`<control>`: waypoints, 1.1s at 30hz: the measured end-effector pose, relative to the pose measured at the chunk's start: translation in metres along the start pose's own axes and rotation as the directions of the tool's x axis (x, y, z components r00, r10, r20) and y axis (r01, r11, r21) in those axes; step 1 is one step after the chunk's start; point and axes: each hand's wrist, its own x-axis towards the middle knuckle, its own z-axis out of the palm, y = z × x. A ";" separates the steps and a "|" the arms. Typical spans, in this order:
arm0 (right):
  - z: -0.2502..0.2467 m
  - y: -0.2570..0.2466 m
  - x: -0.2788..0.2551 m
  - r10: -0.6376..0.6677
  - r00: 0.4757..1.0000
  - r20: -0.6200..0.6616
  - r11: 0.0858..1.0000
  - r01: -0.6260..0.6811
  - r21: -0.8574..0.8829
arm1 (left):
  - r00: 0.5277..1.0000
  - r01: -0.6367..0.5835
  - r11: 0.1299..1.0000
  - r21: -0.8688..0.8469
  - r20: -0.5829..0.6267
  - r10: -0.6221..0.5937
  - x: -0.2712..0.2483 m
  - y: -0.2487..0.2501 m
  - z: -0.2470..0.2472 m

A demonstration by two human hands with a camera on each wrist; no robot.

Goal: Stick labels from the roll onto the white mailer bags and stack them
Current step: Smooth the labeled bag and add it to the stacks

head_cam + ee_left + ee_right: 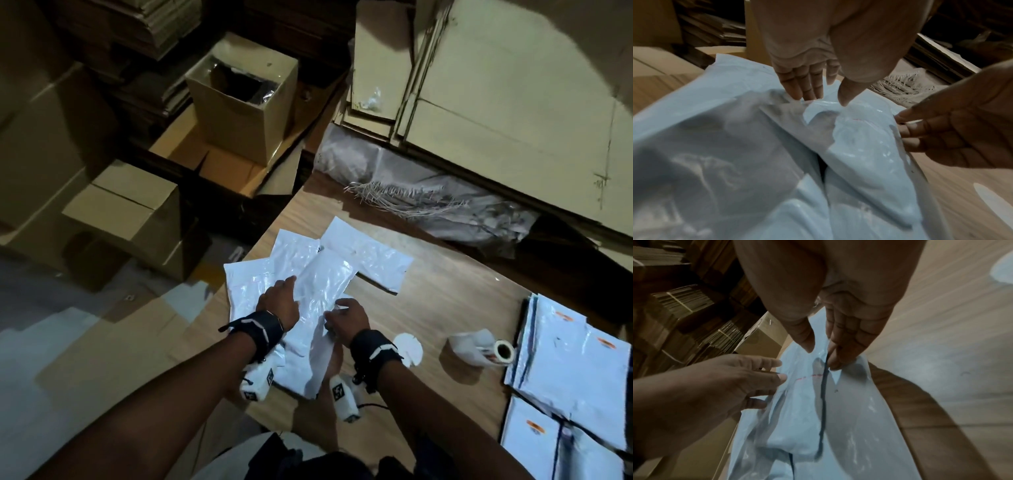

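A: Dim storeroom, cartons all round, wooden tabletop. Where's the bag?

B: The top bag lies on a loose pile in front of the person, long axis running near to far, tilted right. The right hand pinches its right edge; the left hand rests flat-fingered on the pile just left, gripping nothing.

A: And the labels?

B: The roll sits well to the right, near the labelled stack. The right hand is nearer; I'd guess it reaches there next.

Five loose mailer bags, two labelled stacks, one label roll.
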 end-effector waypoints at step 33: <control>-0.113 0.175 -0.117 -0.014 0.965 -0.261 0.983 0.061 0.173 | 0.883 -0.294 0.940 -0.171 0.327 0.336 -0.097 0.102 0.100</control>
